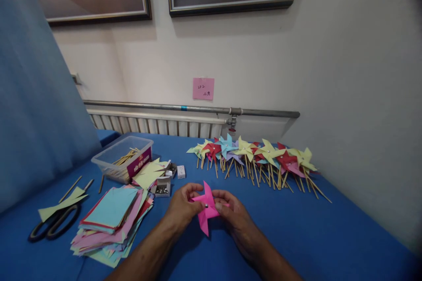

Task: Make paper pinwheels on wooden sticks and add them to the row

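Between my two hands is a bright pink paper pinwheel (205, 216) with a silver pin head at its centre. My left hand (184, 202) pinches its left side, the thumb close to the pin. On the other side, my right hand (233, 211) grips a right-hand blade between thumb and fingers. Whatever lies behind the paper is hidden. To the left of my left hand, a small open box of silver pins (162, 187) stands beside a small white box (181, 171).
Finished pinwheels (268, 151) on sticks lie along the back right. At left are stacked coloured paper squares (110, 208), black-handled scissors (62, 224) and a clear plastic bin (102, 163) of sticks. A blue curtain (39, 96) hangs beside the blue-covered table (280, 237).
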`<state>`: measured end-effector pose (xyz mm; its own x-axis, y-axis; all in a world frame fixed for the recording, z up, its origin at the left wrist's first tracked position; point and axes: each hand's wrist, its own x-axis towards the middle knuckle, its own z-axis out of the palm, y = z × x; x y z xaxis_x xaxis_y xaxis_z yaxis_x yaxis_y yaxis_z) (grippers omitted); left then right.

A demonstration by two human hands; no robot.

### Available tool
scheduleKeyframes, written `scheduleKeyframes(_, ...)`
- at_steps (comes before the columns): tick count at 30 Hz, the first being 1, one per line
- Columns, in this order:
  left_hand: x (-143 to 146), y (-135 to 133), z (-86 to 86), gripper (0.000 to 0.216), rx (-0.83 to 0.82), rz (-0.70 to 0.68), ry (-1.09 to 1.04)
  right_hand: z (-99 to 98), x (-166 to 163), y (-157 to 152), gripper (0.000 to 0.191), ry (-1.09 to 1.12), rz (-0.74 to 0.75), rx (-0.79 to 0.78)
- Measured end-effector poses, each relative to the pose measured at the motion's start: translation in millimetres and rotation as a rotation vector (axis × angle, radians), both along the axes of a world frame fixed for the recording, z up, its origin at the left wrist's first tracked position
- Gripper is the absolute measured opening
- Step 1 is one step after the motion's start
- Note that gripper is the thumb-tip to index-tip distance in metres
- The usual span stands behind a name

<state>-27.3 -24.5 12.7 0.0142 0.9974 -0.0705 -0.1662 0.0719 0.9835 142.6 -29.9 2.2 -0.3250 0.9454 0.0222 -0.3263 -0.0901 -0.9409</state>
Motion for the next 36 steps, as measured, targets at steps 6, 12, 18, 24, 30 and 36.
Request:
scheduleKeyframes(6,8.0,-0.9,-2.7,0.051,-0.016,0.083,-0.157,-14.4,-11.7,1.4,0.062,0.072,-0.14,0.008)
scheduleKeyframes(12,14.8,-5.4,-0.7,0.046,0.025,0.107,-0.194,-26.5,-19.2,4.6,0.063,0.044,-0.231,-0.002)
scheduleKeyframes(18,21.5,-8.3,-0.1,0.044,0.039,0.102,-0.192,-29.5,-22.3,6.1,0.059,-0.046,-0.305,0.022)
scheduleKeyframes(24,24.3,-8.4,-2.6,0.044,0.029,0.108,-0.205,-28.6,-21.5,8.1,0.056,-0.135,-0.384,0.021)
scheduleKeyframes(30,23.8,-7.1,-5.9,0.042,0.034,0.101,-0.191,-23.6,-22.0,5.9,0.051,-0.126,-0.358,0.025)
scheduleKeyframes(36,24.6,-7.6,-8.0,0.038,0.047,0.074,-0.162,-24.0,-21.5,4.9,0.049,-0.087,-0.354,0.011)
